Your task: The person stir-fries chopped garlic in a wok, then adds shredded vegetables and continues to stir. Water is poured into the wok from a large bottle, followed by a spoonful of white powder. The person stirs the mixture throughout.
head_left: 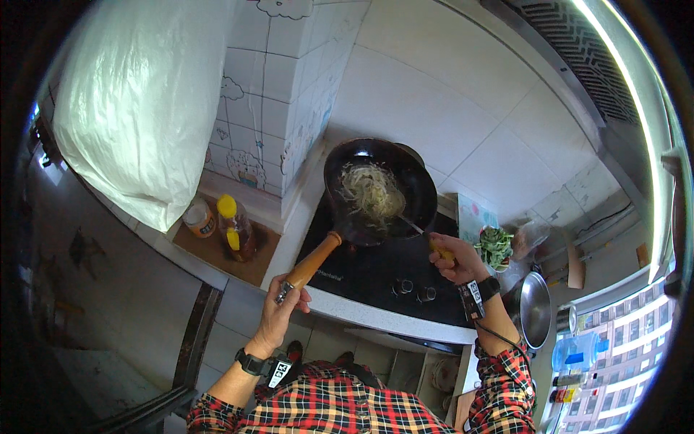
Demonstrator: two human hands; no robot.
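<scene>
A dark wok [421,179] tilts over the black cooktop [340,278], its wooden handle pointing toward me and to the left. My left hand [280,315] is closed round the end of that handle. In the wok lies a heap of pale shredded food [367,189], too fine to name exactly. My right hand [460,262] grips the yellow handle of a spatula [412,225]. The spatula's metal shaft reaches over the wok's right rim, and its head is hidden in or behind the food.
Bottles with yellow caps [242,235] and a small jar [199,217] stand at left on a brown board, below a large white plastic bag [141,108]. Right of the cooktop are a bowl of green leaves [495,249] and a metal pan [536,311]. A range hood [585,65] overhangs.
</scene>
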